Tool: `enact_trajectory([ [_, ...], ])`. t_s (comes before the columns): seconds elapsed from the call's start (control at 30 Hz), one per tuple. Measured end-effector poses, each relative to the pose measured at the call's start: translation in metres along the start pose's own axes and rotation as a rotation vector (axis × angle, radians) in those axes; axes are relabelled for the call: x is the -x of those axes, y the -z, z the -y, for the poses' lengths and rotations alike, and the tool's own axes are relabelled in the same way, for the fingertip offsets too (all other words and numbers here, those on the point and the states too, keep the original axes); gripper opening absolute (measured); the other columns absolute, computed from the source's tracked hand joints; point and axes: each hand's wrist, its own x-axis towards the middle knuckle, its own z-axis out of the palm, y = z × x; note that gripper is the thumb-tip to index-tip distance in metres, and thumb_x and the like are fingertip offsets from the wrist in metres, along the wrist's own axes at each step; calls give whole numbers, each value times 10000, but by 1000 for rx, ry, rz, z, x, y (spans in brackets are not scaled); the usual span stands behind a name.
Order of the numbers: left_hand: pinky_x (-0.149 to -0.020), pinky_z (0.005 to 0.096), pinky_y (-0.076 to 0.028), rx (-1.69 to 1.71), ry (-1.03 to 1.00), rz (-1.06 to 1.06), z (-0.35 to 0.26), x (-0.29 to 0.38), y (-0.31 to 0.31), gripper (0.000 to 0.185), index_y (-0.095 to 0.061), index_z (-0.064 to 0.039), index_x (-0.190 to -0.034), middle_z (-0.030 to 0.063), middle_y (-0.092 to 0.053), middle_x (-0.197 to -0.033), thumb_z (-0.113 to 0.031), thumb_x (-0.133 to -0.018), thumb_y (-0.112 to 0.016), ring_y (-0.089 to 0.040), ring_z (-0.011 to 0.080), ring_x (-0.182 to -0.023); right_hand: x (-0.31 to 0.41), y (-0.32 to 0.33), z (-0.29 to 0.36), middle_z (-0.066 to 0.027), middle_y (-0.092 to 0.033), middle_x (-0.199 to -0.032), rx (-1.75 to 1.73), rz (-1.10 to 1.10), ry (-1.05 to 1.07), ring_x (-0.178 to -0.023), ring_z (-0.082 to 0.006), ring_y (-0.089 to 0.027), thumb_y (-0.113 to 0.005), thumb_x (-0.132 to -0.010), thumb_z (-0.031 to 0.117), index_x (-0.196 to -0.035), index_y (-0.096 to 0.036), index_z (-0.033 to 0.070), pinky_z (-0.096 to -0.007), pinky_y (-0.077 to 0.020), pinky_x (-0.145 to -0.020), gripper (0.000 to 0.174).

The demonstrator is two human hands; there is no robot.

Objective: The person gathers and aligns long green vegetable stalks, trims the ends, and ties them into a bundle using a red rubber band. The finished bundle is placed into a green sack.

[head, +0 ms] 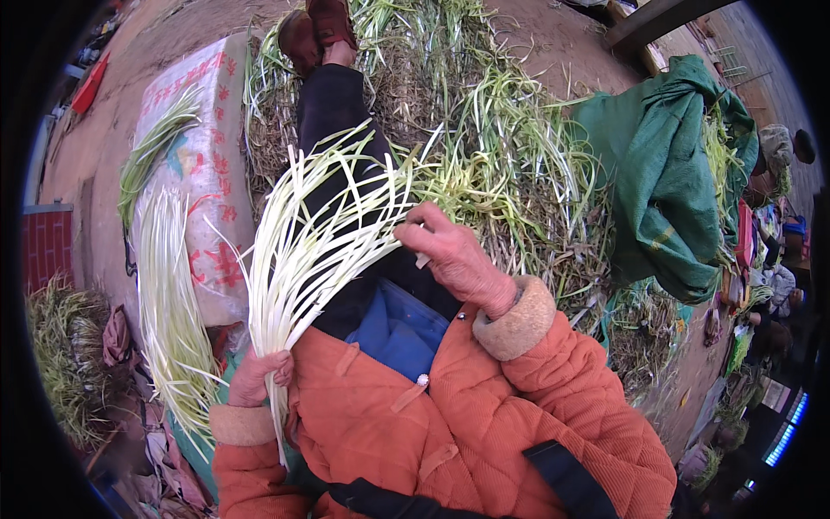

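My left hand (261, 376) is closed around the lower, white end of a bundle of long, pale, leafy stalks (305, 259), which fans out upward over my dark trousers. At the bundle's right edge my right hand (447, 250) pinches some leaf tips between thumb and forefinger; a small whitish piece shows at its fingers. To the left, a pale bunch of the same kind of stalks (170, 292) and a smaller greener bunch (159, 139) lie on a white woven sack (220, 162) with red print.
A large heap of green and white stalks with dry roots (519, 168) spreads under and beyond my legs. A green woven sack (668, 181) holding greens stands at right. More greens (71, 357) lie at far left. People (781, 285) are at the far right edge.
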Motion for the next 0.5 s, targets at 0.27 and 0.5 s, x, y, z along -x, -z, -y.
enact_trajectory([
  [0.27,-434,235,-369,-16,25,-87,12,1,0,247,-492,-47,-1065,37,-499,-624,-84,-855,-615,-448,97,-481,49,-10,19,-120,-483,-927,166,470,-166,-818,-310,-598,-621,-756,76,-1035,-563,74,-396,-496,-632,285],
  [0.5,-450,240,-369,15,17,-9,9,0,2,277,-489,-38,-1105,39,-491,-621,-88,-859,-605,-441,99,-484,14,-17,20,-124,-518,-990,-22,30,-239,-891,-312,-569,-614,-771,16,-1152,-559,64,-377,-473,-738,388],
])
